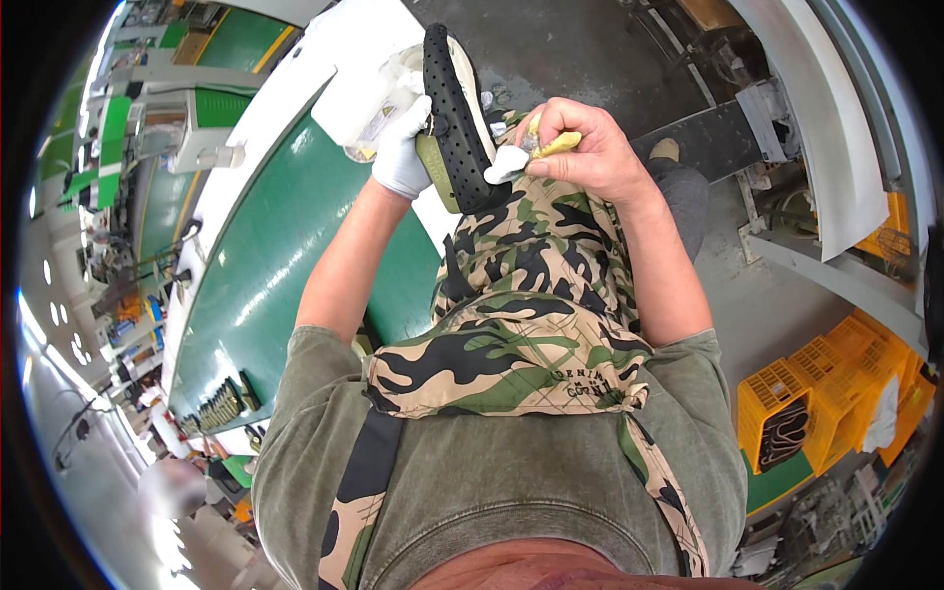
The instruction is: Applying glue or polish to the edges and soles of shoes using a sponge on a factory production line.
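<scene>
My left hand (401,152), in a white glove, is closed on a shoe (454,123) held upright above my apron. The shoe has a black, dotted surface, an olive-green part near the glove and a cream edge on the right. In the bare fingers of my right hand (588,147) is a yellow, crumpled piece (558,144), pinched together with a white, rounded pad (505,164). The pad is at the lower right edge of the shoe; whether it presses on it I cannot tell. The material of both pieces is unclear.
Left of me runs a green work surface (285,236) with a white edge. Behind my left hand lies a clear plastic bag (379,108). Several shoes (228,401) stand at the lower left. Orange crates (826,383), one holding dark items, are at the right.
</scene>
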{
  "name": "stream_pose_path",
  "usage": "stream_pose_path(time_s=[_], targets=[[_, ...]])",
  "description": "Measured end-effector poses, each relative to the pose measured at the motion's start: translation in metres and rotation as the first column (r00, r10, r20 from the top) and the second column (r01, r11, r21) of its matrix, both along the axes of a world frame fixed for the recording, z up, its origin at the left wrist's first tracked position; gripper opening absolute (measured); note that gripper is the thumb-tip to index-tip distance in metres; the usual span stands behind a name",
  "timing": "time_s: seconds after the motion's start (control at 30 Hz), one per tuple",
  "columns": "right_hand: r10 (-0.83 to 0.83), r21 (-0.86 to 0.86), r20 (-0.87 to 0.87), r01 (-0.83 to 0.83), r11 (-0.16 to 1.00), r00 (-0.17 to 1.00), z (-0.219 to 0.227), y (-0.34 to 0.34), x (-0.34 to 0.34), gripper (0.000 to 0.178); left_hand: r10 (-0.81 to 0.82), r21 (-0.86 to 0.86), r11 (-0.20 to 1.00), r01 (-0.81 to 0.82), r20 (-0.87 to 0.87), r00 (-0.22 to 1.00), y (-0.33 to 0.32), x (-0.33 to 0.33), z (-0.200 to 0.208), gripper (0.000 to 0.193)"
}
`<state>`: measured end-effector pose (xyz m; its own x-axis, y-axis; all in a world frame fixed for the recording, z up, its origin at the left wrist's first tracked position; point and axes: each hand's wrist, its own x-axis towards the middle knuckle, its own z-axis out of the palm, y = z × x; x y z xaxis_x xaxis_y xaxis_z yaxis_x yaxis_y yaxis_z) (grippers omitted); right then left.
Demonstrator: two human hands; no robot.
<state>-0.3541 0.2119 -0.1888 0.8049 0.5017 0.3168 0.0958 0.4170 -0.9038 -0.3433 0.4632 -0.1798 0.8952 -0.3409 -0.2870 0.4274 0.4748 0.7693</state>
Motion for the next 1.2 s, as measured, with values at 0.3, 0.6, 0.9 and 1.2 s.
stream_pose_path(time_s=[0.3,0.6,0.9,1.2], targets=[[-0.159,0.163,-0.079,0.170,0.972,0.984,-0.068,-0.071,0.030,0.027,-0.245,0.159,0.959,0.234,0.051,0.968,-0.069,0.081,0.019,0.073],[-0.574,-0.071,-0.525,0.640,0.765,0.629,-0.215,-0.111,0.032,0.024,-0.204,0.355,0.933,0.063,0.376,0.904,-0.232,0.281,0.150,0.037],[-0.570,-0.069,-0.639,0.699,0.712,0.517,-0.232,-0.125,0.068,0.022,-0.396,0.414,0.890,0.193,0.487,0.779,-0.456,0.377,0.247,0.030],[-0.512,-0.026,-0.691,0.690,0.723,0.511,-0.238,-0.123,0.073,0.025,-0.455,0.639,0.766,-0.063,0.610,0.649,-0.537,0.419,0.176,0.029]])
